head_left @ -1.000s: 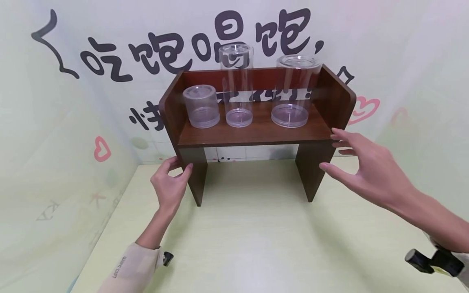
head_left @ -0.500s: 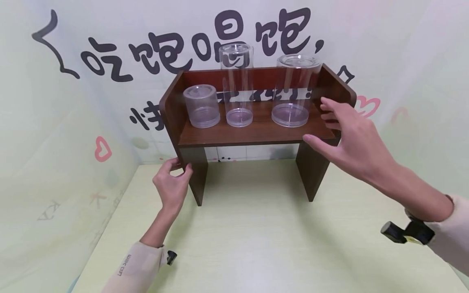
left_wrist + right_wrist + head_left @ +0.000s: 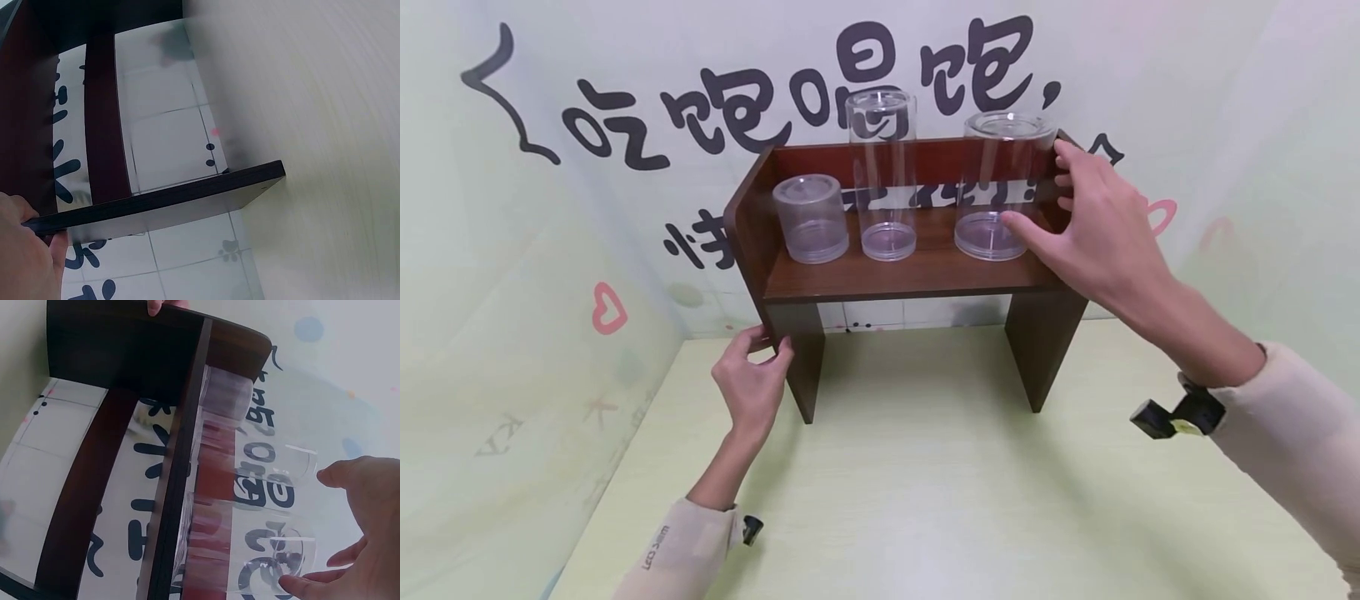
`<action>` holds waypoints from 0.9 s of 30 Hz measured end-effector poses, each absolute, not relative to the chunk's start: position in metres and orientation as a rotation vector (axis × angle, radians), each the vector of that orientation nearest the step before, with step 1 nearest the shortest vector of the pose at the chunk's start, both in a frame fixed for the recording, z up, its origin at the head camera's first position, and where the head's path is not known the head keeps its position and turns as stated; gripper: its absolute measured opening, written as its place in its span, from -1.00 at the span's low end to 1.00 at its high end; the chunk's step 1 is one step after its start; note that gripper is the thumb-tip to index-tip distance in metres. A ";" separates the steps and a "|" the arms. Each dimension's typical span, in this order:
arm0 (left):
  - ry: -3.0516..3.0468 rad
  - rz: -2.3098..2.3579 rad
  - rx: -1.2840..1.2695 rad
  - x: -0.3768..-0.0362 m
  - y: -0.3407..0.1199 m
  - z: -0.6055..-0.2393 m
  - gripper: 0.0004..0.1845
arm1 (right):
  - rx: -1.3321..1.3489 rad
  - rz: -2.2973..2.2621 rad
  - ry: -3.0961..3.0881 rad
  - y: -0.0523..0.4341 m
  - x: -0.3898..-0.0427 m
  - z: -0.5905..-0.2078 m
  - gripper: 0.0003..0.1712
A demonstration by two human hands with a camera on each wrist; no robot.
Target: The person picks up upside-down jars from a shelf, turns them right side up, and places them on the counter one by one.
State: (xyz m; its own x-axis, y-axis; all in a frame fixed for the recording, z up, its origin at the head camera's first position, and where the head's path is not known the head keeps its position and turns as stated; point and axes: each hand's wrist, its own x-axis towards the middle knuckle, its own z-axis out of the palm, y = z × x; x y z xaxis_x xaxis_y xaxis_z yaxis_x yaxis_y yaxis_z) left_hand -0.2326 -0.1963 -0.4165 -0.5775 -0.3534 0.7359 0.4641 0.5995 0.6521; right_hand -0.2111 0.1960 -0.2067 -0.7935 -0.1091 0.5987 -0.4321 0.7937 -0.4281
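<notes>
Since the earlier frame, the right hand (image 3: 1108,221) has risen along the right side of the wooden shelf (image 3: 925,279), so that the widest clear jar (image 3: 997,187), standing there, is now just to its left and seems within reach. Its fingers (image 3: 1078,167) are spread wide; whether they touch the jar, I cannot tell. Meanwhile, the left hand (image 3: 752,379) pinches the shelf's left side panel (image 3: 806,371).

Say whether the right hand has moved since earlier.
Yes: against the brown shelf, the right hand has moved up and left in the head view.
</notes>
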 end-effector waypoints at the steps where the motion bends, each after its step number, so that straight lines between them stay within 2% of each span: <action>1: -1.895 -1.096 -0.087 -0.232 -0.196 -0.416 -0.79 | 0.385 0.743 -2.421 0.195 -0.214 -0.205 0.03; 16: -1.908 -1.073 -0.093 -0.233 -0.196 -0.418 -0.78 | 0.090 0.722 -2.560 0.177 -0.257 -0.188 0.25; 27: -1.898 -1.076 -0.094 -0.233 -0.197 -0.418 -0.77 | 0.036 0.768 -2.556 0.169 -0.279 -0.181 0.25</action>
